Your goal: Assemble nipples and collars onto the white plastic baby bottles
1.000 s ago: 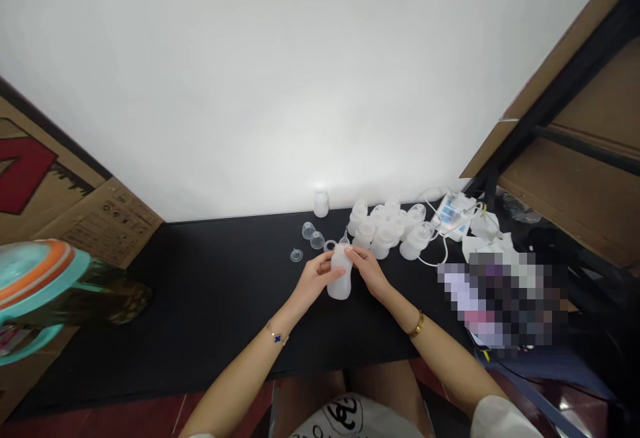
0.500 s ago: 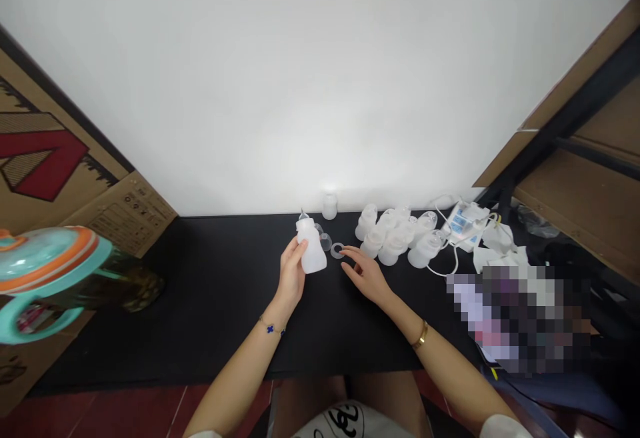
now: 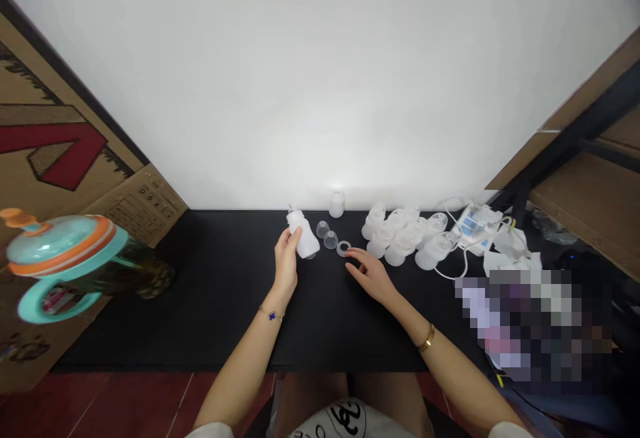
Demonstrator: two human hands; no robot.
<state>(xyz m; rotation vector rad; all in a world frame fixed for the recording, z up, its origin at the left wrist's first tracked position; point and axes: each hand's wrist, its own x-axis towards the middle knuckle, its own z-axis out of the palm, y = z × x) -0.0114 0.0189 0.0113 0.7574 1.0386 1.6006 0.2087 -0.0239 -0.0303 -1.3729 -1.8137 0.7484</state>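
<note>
My left hand (image 3: 287, 258) grips a white baby bottle (image 3: 303, 237) around its body, just above the black table. The bottle leans to the left, and a thin pointed tip shows at its top. To its right lie two clear domed caps (image 3: 331, 241). A pale flat ring (image 3: 343, 248) rests on the table beside them. My right hand (image 3: 371, 275) hovers low with thumb and fingers apart; its fingertips are at the ring's near edge, and whether they touch it I cannot tell.
A lone white bottle (image 3: 337, 205) stands against the wall. Several capped bottles (image 3: 399, 249) cluster to the right, beside a white device with cables (image 3: 475, 228). At left are a large turquoise-lidded jug (image 3: 70, 245) and a cardboard box (image 3: 145, 201). A blurred patch (image 3: 530, 325) covers the right corner.
My left hand has moved the bottle a little left and tipped it further over, uncovering both clear caps. My right hand stays by the ring. The whole view has shifted slightly.
</note>
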